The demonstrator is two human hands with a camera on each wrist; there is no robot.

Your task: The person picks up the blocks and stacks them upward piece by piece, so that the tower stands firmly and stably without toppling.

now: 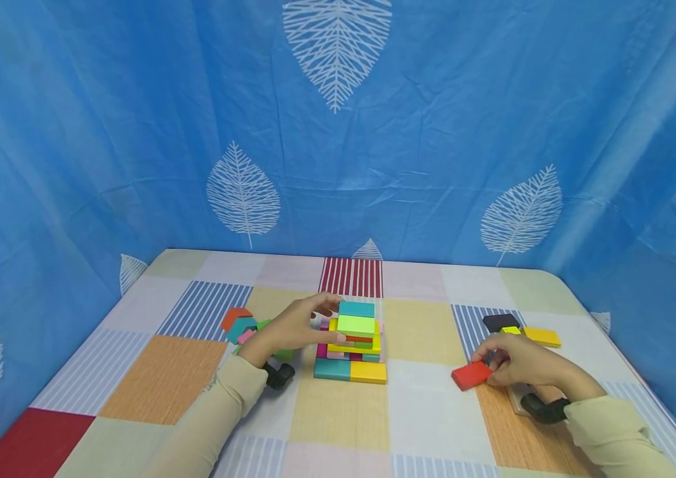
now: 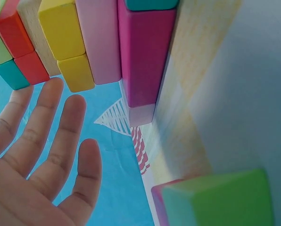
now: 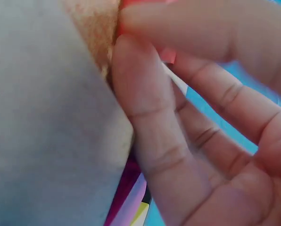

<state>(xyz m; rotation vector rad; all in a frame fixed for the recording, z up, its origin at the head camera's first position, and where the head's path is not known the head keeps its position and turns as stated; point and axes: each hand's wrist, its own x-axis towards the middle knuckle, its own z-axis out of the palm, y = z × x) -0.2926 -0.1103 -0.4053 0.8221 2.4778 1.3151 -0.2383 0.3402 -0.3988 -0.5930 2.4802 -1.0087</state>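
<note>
1. The right grip (image 1: 517,362) pinches a red block (image 1: 469,376) between thumb and fingers at the right part of the counter (image 1: 424,338); whether the block rests there, I cannot tell. The left grip (image 1: 297,324) is wide, thumb at the near side of the stack (image 1: 354,346), spread fingers about its left and far sides; how firmly they touch, I cannot tell.
2. A blue, leaf-printed curtain (image 1: 338,153) hangs behind the counter and along both sides.
3. A patchwork cloth (image 1: 427,418) of plain, striped and wood-toned squares covers the counter.
4. Two pale sleeves (image 1: 212,415) reach in from the near edge.
5. The stack stands upright near the middle, built of many-coloured blocks. The top teal block (image 1: 356,309) and top lime block (image 1: 356,324) lie side by side, with red and yellow below.
6. A loose pile (image 1: 240,328) of red, teal, pink and green blocks lies left of the stack, partly behind the left grip.
7. The front teal block (image 1: 332,369) and front yellow block (image 1: 368,372) lie end to end just before the stack.
8. Beyond the right grip lie a black block (image 1: 499,322), a yellow block (image 1: 542,337) and, mostly hidden, a lime block (image 1: 510,330).
</note>
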